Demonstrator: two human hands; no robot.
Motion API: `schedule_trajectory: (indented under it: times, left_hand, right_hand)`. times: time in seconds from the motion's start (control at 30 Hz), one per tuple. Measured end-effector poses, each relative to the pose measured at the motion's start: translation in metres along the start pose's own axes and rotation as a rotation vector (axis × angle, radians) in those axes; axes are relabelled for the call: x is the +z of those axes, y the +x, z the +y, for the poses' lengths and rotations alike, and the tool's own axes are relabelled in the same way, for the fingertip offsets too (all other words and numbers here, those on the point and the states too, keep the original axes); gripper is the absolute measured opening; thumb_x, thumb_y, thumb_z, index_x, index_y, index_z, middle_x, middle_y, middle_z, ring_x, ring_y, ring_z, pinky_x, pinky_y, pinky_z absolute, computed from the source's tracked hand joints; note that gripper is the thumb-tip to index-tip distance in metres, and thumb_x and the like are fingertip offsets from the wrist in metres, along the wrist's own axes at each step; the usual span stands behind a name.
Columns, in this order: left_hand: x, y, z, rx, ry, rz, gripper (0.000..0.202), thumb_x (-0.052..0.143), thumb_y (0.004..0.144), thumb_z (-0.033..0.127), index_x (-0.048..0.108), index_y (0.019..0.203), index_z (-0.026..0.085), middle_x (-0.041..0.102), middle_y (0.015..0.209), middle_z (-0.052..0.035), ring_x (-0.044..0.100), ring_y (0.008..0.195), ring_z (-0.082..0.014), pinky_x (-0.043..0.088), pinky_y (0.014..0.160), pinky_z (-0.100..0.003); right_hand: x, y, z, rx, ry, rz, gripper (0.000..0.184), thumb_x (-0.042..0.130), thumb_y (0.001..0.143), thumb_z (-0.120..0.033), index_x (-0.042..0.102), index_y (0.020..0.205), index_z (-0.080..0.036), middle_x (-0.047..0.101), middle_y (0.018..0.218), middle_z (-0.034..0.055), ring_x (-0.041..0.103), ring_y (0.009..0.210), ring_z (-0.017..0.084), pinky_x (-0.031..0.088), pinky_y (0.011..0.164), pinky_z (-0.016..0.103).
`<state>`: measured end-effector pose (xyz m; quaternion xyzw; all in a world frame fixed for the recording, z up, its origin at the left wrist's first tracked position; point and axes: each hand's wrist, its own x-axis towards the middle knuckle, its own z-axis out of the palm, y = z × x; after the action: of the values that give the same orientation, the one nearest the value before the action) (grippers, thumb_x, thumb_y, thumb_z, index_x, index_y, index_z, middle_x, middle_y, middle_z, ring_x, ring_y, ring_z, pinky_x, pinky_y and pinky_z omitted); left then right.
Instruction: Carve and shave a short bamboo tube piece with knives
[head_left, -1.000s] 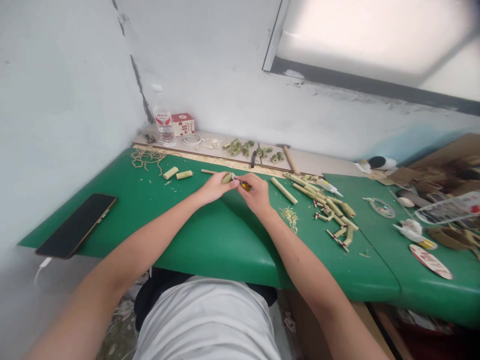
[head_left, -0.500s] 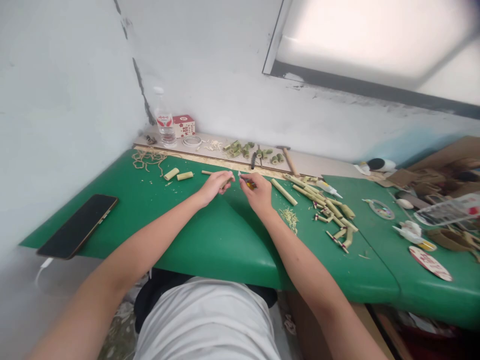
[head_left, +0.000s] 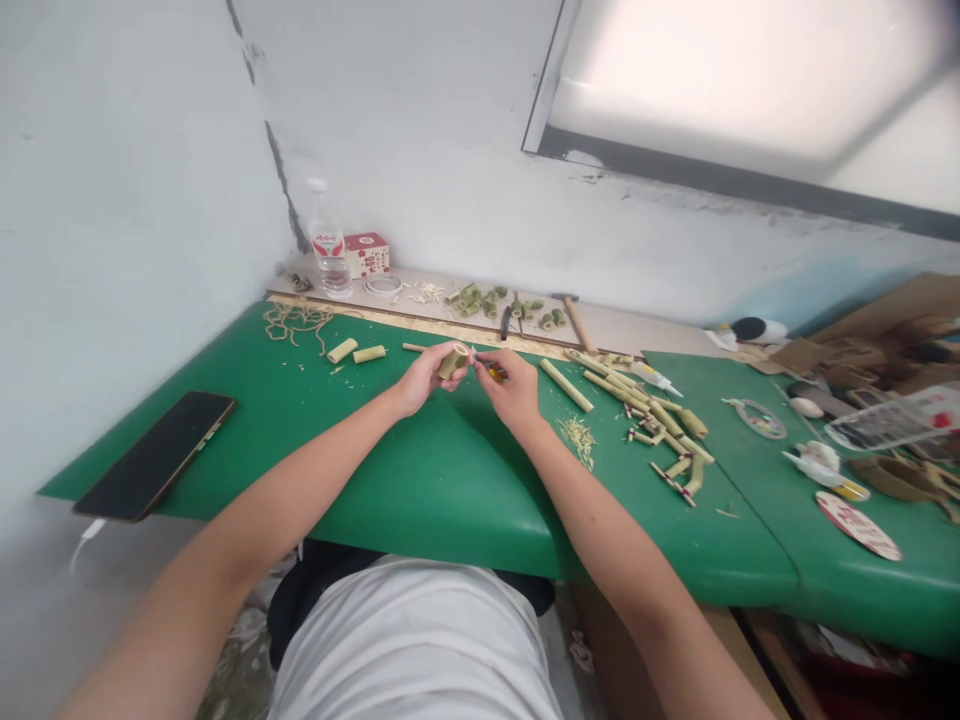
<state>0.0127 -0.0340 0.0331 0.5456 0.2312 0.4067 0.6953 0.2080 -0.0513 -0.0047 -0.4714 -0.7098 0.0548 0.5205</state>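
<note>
My left hand [head_left: 421, 382] is closed round a short bamboo tube [head_left: 452, 362], its hollow end tipped up. Close on the right, my right hand [head_left: 514, 385] grips a utility knife [head_left: 495, 372] with a yellow handle. The knife's blade is near the tube's rim; whether it touches I cannot tell. A thin bamboo stick [head_left: 413, 348] lies behind my left hand. Two more short bamboo pieces [head_left: 369, 354] rest to the left. On the right of my right hand lie a longer bamboo length [head_left: 566, 385] and a small heap of shavings [head_left: 577, 440].
Joined bamboo sticks [head_left: 667, 420] and a glue bottle [head_left: 655, 378] lie right. On the back ledge stand a water bottle [head_left: 330, 250], a red box [head_left: 368, 255], cut bamboo pieces [head_left: 469, 299] and a hammer [head_left: 577, 322]. A phone [head_left: 157, 455] lies left, near twine [head_left: 296, 318].
My left hand has turned the bamboo tube so its hollow end shows. My right hand with the knife has shifted slightly left, toward the tube.
</note>
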Motion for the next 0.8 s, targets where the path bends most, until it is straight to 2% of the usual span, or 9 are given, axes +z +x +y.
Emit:
schedule_trajectory:
  times: [0.2, 0.37, 0.5, 0.67, 0.8]
  left_hand:
    - [-0.002, 0.006, -0.006, 0.011, 0.029, 0.078, 0.024, 0.059, 0.084, 0.038, 0.065, 0.094, 0.017, 0.066, 0.082, -0.0042, 0.057, 0.064, -0.0141, 0.046, 0.065, -0.028]
    - [-0.004, 0.012, -0.011, 0.008, 0.081, 0.163, 0.021, 0.064, 0.084, 0.033, 0.065, 0.098, 0.017, 0.071, 0.09, -0.0048, 0.064, 0.068, -0.0144, 0.047, 0.064, -0.026]
    - [-0.005, 0.012, -0.011, 0.032, 0.11, 0.228, 0.023, 0.071, 0.084, 0.034, 0.063, 0.098, 0.017, 0.069, 0.087, -0.0022, 0.062, 0.066, -0.0123, 0.046, 0.064, -0.025]
    - [-0.007, 0.011, -0.012, 0.061, 0.147, 0.315, 0.032, 0.079, 0.084, 0.033, 0.061, 0.106, 0.019, 0.054, 0.067, 0.0066, 0.05, 0.058, -0.0102, 0.04, 0.061, -0.024]
    - [-0.008, 0.011, -0.014, 0.083, 0.182, 0.354, 0.037, 0.086, 0.08, 0.032, 0.06, 0.104, 0.02, 0.055, 0.071, 0.0066, 0.049, 0.059, -0.01, 0.04, 0.061, -0.024]
  right_hand:
    - [0.001, 0.0, 0.0, 0.005, -0.004, -0.013, 0.019, 0.068, 0.098, -0.039, 0.082, 0.099, -0.026, 0.083, 0.095, 0.0063, 0.077, 0.081, 0.022, 0.063, 0.078, 0.037]
    - [-0.002, 0.001, 0.002, 0.026, -0.012, 0.001, 0.019, 0.068, 0.097, -0.038, 0.082, 0.099, -0.026, 0.084, 0.095, 0.0063, 0.077, 0.082, 0.023, 0.064, 0.078, 0.038]
    - [-0.002, 0.002, 0.005, 0.041, -0.011, 0.026, 0.02, 0.068, 0.098, -0.039, 0.082, 0.101, -0.025, 0.084, 0.096, 0.0066, 0.077, 0.082, 0.023, 0.064, 0.077, 0.038]
    - [-0.003, 0.002, 0.004, 0.037, -0.01, 0.021, 0.02, 0.068, 0.098, -0.04, 0.082, 0.1, -0.025, 0.084, 0.095, 0.0065, 0.076, 0.081, 0.023, 0.064, 0.077, 0.039]
    - [-0.002, 0.002, 0.003, 0.03, -0.011, 0.018, 0.022, 0.068, 0.099, -0.042, 0.082, 0.099, -0.025, 0.084, 0.094, 0.0064, 0.076, 0.08, 0.023, 0.064, 0.078, 0.04]
